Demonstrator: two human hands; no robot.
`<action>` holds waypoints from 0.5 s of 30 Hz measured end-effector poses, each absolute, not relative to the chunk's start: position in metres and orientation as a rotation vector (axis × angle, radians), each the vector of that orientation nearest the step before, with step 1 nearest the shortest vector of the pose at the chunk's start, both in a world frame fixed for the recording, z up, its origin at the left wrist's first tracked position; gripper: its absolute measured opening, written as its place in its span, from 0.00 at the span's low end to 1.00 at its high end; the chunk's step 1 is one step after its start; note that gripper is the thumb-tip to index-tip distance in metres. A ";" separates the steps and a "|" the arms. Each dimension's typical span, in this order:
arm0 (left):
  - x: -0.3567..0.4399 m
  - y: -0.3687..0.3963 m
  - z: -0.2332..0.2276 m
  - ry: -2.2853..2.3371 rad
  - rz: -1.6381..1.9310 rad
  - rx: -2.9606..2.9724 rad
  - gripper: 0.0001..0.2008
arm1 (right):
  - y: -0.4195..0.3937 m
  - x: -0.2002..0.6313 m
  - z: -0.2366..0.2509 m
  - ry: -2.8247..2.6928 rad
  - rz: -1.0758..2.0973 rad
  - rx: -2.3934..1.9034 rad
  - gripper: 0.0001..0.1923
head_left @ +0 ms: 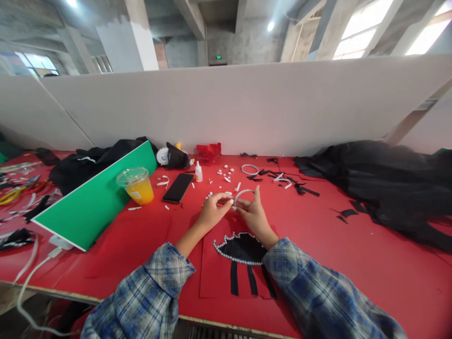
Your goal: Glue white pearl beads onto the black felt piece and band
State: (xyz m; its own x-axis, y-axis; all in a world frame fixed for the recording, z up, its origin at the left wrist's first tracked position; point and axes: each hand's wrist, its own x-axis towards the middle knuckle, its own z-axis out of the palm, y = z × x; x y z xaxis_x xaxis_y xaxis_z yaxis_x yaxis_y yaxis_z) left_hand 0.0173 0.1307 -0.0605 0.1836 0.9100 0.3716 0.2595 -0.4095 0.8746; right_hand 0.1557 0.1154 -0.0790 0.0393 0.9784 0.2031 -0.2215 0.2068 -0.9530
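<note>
Both hands meet over the red table point(353, 254), well out from the body. Left hand point(212, 210): fingers curled, thumb and forefinger pinched on the left end of a white curved strip point(243, 192). Right hand point(254, 214): forefinger raised, thumb and fingers nipping the strip's right end. The strip arches between the two hands, lifted just off the table.

Just nearer the body than the hands: a black felt shape edged with beads point(242, 248), lying flat on a red sheet, three black strips trailing below it.

Beyond the left hand: a black phone point(177, 187), a small glue bottle point(198, 172), scattered white bits. Farther left, a cup of orange drink point(137, 185) beside a green board point(95, 200). Beyond the right hand: a white ring point(249, 169) and black scraps. Far right: heaped black cloth point(388, 183).
</note>
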 end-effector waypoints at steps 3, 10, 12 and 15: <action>0.020 0.128 -0.062 1.128 1.234 1.746 0.09 | 0.112 0.153 -0.077 -1.269 0.949 -1.016 0.56; 0.022 0.128 -0.063 1.024 1.141 1.354 0.16 | 0.100 0.148 -0.067 -1.511 0.636 -1.113 0.46; 0.022 0.128 -0.061 0.996 1.126 1.304 0.17 | 0.100 0.150 -0.066 -1.553 0.597 -1.113 0.43; 0.022 0.129 -0.060 0.985 1.165 1.252 0.15 | 0.100 0.153 -0.066 -1.612 0.554 -1.081 0.37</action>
